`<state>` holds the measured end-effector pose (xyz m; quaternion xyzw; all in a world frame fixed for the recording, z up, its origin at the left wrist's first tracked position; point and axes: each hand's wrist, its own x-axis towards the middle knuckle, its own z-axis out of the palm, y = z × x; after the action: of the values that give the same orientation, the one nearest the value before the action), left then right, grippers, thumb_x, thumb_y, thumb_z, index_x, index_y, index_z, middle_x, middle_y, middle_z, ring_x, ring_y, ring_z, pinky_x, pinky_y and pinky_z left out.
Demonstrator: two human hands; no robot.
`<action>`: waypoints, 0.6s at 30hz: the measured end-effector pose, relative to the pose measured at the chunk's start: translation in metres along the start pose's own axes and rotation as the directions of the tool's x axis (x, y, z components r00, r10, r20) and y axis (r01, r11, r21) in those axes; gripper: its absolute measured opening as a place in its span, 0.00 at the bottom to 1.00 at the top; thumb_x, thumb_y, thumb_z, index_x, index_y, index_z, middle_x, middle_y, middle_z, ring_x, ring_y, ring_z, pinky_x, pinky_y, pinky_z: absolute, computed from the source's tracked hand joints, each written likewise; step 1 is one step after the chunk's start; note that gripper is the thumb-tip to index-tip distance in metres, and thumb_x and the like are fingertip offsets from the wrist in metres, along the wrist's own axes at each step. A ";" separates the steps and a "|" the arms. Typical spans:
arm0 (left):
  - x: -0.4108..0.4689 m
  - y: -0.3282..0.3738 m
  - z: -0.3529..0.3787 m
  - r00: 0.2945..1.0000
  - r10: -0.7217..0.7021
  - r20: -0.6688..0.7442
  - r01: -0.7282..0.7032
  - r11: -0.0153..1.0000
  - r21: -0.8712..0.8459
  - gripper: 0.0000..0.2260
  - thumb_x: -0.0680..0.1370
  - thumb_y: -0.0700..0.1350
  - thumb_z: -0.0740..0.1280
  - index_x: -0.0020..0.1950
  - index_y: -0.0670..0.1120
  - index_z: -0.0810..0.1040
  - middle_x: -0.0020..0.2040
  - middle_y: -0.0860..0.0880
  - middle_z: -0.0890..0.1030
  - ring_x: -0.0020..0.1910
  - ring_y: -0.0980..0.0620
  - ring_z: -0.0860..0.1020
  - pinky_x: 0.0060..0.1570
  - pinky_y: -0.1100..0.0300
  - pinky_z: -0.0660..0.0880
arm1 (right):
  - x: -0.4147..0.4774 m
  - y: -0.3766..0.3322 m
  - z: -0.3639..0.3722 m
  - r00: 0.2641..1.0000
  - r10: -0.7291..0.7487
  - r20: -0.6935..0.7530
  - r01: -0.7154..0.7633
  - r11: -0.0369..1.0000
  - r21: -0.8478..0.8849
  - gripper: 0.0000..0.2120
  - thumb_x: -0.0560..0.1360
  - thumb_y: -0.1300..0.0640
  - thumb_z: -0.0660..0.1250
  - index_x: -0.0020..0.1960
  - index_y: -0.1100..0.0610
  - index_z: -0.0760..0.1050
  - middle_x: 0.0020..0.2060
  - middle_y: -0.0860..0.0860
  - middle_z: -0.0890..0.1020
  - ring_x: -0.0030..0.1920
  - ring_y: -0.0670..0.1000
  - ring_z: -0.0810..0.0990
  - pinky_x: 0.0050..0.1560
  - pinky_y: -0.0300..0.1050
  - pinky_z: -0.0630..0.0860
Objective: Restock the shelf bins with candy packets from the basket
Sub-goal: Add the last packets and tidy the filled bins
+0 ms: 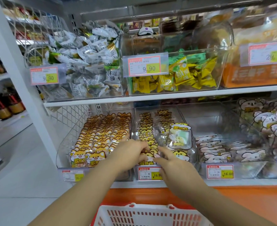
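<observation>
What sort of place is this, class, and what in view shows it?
Most likely a shop's snack aisle: clear shelf bins of wrapped candy packets, printed price tags on their fronts, and a plastic shopping basket below.

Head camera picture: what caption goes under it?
Left hand and right hand arrange tiger-face candy packets in a clear bin above the basket.

- The basket point(150, 215) sits near, below the low shelf point(248, 182).
- On the low shelf stand the left bin point(61, 149), the middle bin point(194, 152) and the right bin point(208, 118).
- The left hand point(128, 154) and the right hand point(172, 162) meet at the front packet point(148, 154) in the middle bin.
</observation>
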<state>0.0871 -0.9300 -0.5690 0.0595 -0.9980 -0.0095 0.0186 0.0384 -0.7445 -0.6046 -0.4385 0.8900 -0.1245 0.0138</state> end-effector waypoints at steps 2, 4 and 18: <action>0.004 0.005 0.004 1.000 0.013 -0.020 -0.012 0.999 0.053 0.11 0.80 0.54 0.66 0.61 0.54 0.76 0.52 0.51 0.84 0.57 0.48 0.78 0.78 0.48 0.50 | 0.003 0.003 0.002 1.000 0.002 0.026 0.000 0.996 -0.093 0.20 0.79 0.60 0.63 0.69 0.46 0.70 0.78 0.45 0.54 0.50 0.56 0.83 0.46 0.51 0.82; 0.007 0.013 0.004 0.999 0.037 -0.022 -0.034 0.992 0.121 0.09 0.81 0.53 0.65 0.59 0.53 0.77 0.51 0.50 0.84 0.57 0.47 0.79 0.78 0.47 0.48 | 0.005 0.003 -0.002 0.998 0.017 0.057 -0.008 0.988 -0.156 0.18 0.78 0.62 0.63 0.67 0.49 0.71 0.76 0.47 0.55 0.47 0.56 0.82 0.42 0.49 0.80; -0.009 0.010 -0.007 0.996 0.049 0.074 -0.073 0.932 0.356 0.12 0.78 0.36 0.65 0.57 0.47 0.68 0.48 0.47 0.81 0.52 0.44 0.81 0.78 0.41 0.47 | -0.008 -0.007 -0.004 0.990 0.037 0.136 -0.030 0.998 -0.054 0.21 0.81 0.56 0.60 0.73 0.52 0.64 0.68 0.49 0.69 0.60 0.55 0.77 0.57 0.54 0.77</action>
<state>0.0953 -0.9188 -0.5625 0.0305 -0.9845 0.1710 -0.0243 0.0487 -0.7414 -0.5994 -0.4314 0.8970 -0.0709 0.0656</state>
